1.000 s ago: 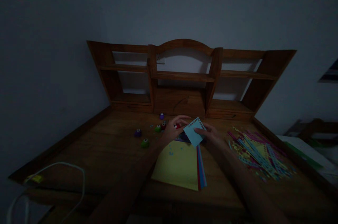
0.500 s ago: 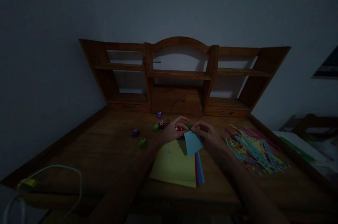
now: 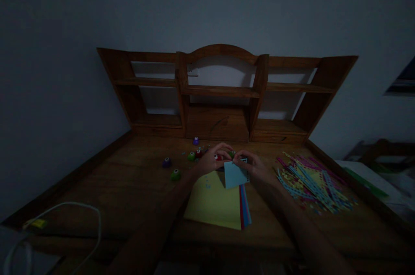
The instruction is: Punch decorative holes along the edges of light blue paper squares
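A small square of light blue paper hangs upright between my hands, with small punched holes along its right and top edges. My right hand pinches its top edge between thumb and fingers. At the top left corner, the fingertips of my left hand are closed on the paper, with the other fingers curved above. A red craft punch shows partly behind my left fingers, and a green punch stands just beyond the fingertips. Below the square lies a stack of coloured sheets, a yellow sheet on top.
Several more punches, such as a purple one and a green one, stand left of my hands. A pile of punched paper strips covers the desk's right side. A wooden shelf unit rises behind. A white cable loops at the left.
The light blue square has turned from a tilt to nearly level and moved slightly left. My right hand has shifted a little left with it; my left hand stays nearly in place.
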Motion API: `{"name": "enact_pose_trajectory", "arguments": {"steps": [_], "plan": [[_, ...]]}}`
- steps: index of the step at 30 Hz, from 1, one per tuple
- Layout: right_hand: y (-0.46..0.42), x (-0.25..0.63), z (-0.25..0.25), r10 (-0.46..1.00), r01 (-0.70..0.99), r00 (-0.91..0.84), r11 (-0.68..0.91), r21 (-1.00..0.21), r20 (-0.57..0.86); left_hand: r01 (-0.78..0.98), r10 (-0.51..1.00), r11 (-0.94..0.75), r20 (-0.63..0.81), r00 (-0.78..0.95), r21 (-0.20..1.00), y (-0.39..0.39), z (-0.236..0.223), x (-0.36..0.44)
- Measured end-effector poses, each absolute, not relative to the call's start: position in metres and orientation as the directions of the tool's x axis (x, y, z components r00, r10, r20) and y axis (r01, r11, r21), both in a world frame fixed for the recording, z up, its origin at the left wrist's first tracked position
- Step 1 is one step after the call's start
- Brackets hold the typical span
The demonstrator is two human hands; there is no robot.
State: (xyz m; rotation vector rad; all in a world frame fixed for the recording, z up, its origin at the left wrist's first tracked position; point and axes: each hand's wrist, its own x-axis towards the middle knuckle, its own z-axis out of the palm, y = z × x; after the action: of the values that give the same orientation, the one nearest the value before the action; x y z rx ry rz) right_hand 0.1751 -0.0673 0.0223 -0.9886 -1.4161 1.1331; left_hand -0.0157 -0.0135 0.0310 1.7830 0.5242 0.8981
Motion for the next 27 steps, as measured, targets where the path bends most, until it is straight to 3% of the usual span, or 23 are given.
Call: {"name": "enact_pose_trajectory", "arguments": {"steps": [13, 27], "plan": [[-0.06, 0.178, 0.018, 0.953, -0.053, -0.186, 0.235, -0.971, 0.241, -0.095, 0.693, -0.426, 0.391, 0.606, 0.9, -0.012, 0.029, -0.014], [-0.055, 0.177, 0.009, 0.975, -0.169, -0.164, 0.125, -0.978, 0.153, -0.094, 0.713, -0.443, 0.414, 0.566, 0.892, -0.012, 0.031, -0.013]]}}
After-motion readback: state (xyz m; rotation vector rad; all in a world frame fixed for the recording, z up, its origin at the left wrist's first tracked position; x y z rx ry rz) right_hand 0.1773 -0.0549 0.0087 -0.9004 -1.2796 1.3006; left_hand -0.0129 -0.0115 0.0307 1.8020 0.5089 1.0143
